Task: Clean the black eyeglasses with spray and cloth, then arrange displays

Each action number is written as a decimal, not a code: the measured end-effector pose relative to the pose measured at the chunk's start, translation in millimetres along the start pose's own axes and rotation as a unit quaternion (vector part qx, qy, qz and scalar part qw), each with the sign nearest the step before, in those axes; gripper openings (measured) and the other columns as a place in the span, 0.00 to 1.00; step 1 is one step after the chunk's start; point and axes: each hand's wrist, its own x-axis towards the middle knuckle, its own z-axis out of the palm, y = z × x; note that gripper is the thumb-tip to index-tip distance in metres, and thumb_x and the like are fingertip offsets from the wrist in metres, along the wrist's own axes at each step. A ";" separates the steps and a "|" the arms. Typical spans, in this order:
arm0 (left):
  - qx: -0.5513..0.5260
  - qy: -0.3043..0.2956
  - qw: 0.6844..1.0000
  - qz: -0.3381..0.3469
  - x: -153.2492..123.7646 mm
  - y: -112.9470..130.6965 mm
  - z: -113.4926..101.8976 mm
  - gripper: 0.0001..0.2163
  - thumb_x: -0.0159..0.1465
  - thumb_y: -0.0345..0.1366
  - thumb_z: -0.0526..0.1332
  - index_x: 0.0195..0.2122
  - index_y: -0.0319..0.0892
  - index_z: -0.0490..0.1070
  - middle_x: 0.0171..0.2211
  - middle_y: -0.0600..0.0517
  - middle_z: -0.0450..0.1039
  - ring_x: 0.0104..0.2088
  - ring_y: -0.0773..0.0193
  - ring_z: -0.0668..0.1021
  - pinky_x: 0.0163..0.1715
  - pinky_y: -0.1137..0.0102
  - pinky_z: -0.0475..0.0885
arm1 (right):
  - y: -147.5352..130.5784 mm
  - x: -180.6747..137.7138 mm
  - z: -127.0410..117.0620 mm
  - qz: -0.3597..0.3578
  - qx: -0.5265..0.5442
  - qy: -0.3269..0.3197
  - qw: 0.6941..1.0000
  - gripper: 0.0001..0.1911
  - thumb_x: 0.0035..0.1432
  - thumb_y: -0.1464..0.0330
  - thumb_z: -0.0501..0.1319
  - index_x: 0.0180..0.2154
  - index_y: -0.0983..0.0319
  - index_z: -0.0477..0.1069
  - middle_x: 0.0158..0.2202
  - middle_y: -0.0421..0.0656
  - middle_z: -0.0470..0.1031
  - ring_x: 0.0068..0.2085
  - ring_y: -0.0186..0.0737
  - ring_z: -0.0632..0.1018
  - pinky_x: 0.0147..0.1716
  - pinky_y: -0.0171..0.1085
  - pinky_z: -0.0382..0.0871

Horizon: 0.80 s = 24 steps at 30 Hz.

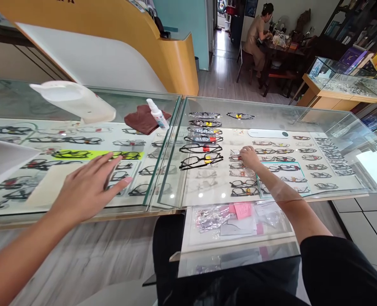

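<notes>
Separating left hand (88,183), right hand (249,157): black glasses (206,148), spray bottle (158,114), brown cloth (140,120)

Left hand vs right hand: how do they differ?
Pose: the left hand is spread open; the right hand has its fingers curled.
Place: the left hand is over the left display case; the right hand is at glasses in the right display case.
Shared: both are bare, palms down.
</notes>
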 end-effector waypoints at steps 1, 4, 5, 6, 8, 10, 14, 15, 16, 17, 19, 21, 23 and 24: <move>0.000 0.000 1.000 -0.001 -0.2 0.5 -0.4 0.48 0.67 0.64 0.34 0.71 0.29 0.64 0.74 0.32 0.60 0.76 0.37 0.61 0.72 0.42 0.58 | -1.1 0.9 -0.1 0.000 0.000 -0.007 1.000 0.14 0.60 0.77 0.62 0.46 0.70 0.82 0.53 0.59 0.82 0.60 0.59 0.73 0.67 0.53 0.57; 0.001 -0.002 1.000 -0.005 -0.3 1.9 -1.5 0.48 0.66 0.64 0.34 0.71 0.28 0.63 0.74 0.33 0.60 0.76 0.38 0.61 0.72 0.43 0.58 | -4.9 1.0 -1.3 0.011 0.007 -0.019 1.000 0.13 0.61 0.76 0.61 0.44 0.68 0.83 0.53 0.59 0.82 0.60 0.58 0.73 0.67 0.54 0.56; 0.001 -0.002 1.000 -0.005 -0.2 2.2 -1.7 0.48 0.66 0.64 0.34 0.71 0.29 0.64 0.75 0.33 0.60 0.76 0.38 0.61 0.72 0.43 0.58 | -6.0 0.4 -2.3 0.018 0.011 -0.022 1.000 0.14 0.62 0.76 0.60 0.44 0.67 0.83 0.53 0.58 0.83 0.59 0.57 0.74 0.67 0.53 0.56; 0.001 -0.001 1.000 -0.004 -0.1 2.2 -1.7 0.48 0.66 0.64 0.34 0.71 0.29 0.64 0.75 0.34 0.61 0.76 0.38 0.62 0.72 0.43 0.59 | -6.9 -0.5 -3.7 0.024 0.017 -0.023 0.999 0.14 0.62 0.76 0.59 0.44 0.66 0.83 0.53 0.58 0.83 0.59 0.56 0.74 0.67 0.53 0.57; 0.002 -0.001 1.000 -0.003 0.4 1.7 -1.2 0.48 0.66 0.64 0.34 0.70 0.30 0.64 0.74 0.34 0.61 0.75 0.38 0.62 0.71 0.43 0.59 | -8.2 -2.5 -8.6 0.038 0.029 -0.025 0.999 0.14 0.62 0.76 0.59 0.44 0.65 0.83 0.51 0.56 0.83 0.59 0.54 0.74 0.66 0.51 0.58; 0.003 0.002 1.000 -0.002 1.1 0.6 -0.1 0.48 0.66 0.64 0.34 0.70 0.30 0.64 0.74 0.33 0.61 0.75 0.38 0.62 0.71 0.42 0.60 | -9.8 -4.0 -16.9 0.052 0.041 -0.024 0.998 0.14 0.61 0.76 0.59 0.44 0.65 0.82 0.49 0.55 0.83 0.58 0.54 0.75 0.65 0.51 0.59; 0.008 0.004 1.000 0.003 2.4 -2.8 2.9 0.47 0.67 0.63 0.34 0.70 0.29 0.64 0.74 0.31 0.62 0.75 0.37 0.63 0.71 0.42 0.60 | -27.4 -6.9 -41.0 0.053 0.062 -0.001 0.997 0.15 0.63 0.75 0.57 0.48 0.69 0.78 0.53 0.60 0.79 0.59 0.59 0.71 0.64 0.54 0.59; 0.010 0.005 1.000 0.005 2.7 -3.7 3.8 0.47 0.67 0.63 0.34 0.70 0.29 0.64 0.74 0.31 0.61 0.75 0.37 0.63 0.70 0.42 0.60 | -38.3 -9.6 -46.8 0.041 0.068 0.005 0.997 0.15 0.65 0.74 0.56 0.49 0.69 0.77 0.55 0.62 0.78 0.60 0.60 0.70 0.63 0.54 0.60; 0.012 0.006 1.000 0.007 3.1 -4.6 4.7 0.47 0.67 0.63 0.34 0.70 0.29 0.64 0.74 0.31 0.60 0.75 0.37 0.63 0.70 0.42 0.61 | -52.5 -14.1 -51.7 0.022 0.076 0.006 0.997 0.15 0.66 0.73 0.56 0.49 0.69 0.77 0.56 0.62 0.77 0.60 0.60 0.70 0.62 0.54 0.61; 0.014 0.006 1.000 0.008 3.4 -5.6 5.5 0.47 0.67 0.62 0.34 0.70 0.29 0.64 0.75 0.31 0.59 0.75 0.37 0.62 0.70 0.42 0.60 | -70.0 -21.3 -55.7 -0.004 0.084 0.001 0.996 0.14 0.67 0.72 0.55 0.49 0.69 0.77 0.56 0.62 0.77 0.59 0.59 0.71 0.60 0.53 0.63; 0.019 0.004 1.000 0.009 4.2 -7.5 7.3 0.47 0.67 0.62 0.34 0.71 0.28 0.63 0.75 0.31 0.59 0.76 0.38 0.62 0.71 0.43 0.60 | -112.1 -44.8 -61.8 -0.077 0.105 -0.028 0.991 0.11 0.68 0.70 0.58 0.45 0.65 0.78 0.51 0.56 0.81 0.52 0.52 0.75 0.54 0.48 0.67; 0.023 0.000 1.000 0.007 4.9 -9.2 9.1 0.47 0.67 0.62 0.34 0.71 0.28 0.63 0.75 0.32 0.60 0.76 0.39 0.61 0.72 0.43 0.59 | -155.1 -79.5 -70.3 -0.164 0.132 -0.078 0.974 0.06 0.66 0.66 0.63 0.37 0.60 0.78 0.42 0.44 0.83 0.39 0.41 0.76 0.42 0.38 0.68; 0.029 0.000 1.000 0.006 5.4 -10.8 11.0 0.47 0.67 0.62 0.33 0.71 0.28 0.63 0.75 0.33 0.60 0.76 0.40 0.61 0.72 0.45 0.60 | -186.3 -117.2 -88.7 -0.303 0.183 -0.201 0.914 0.14 0.68 0.62 0.63 0.29 0.59 0.75 0.30 0.38 0.80 0.28 0.35 0.70 0.31 0.35 0.63; 0.033 0.001 0.999 0.006 5.6 -11.6 11.9 0.47 0.67 0.62 0.33 0.71 0.28 0.63 0.75 0.33 0.60 0.76 0.41 0.61 0.72 0.45 0.60 | -194.0 -133.0 -103.3 -0.376 0.202 -0.259 0.866 0.17 0.68 0.61 0.63 0.27 0.59 0.74 0.27 0.37 0.78 0.27 0.34 0.68 0.29 0.35 0.59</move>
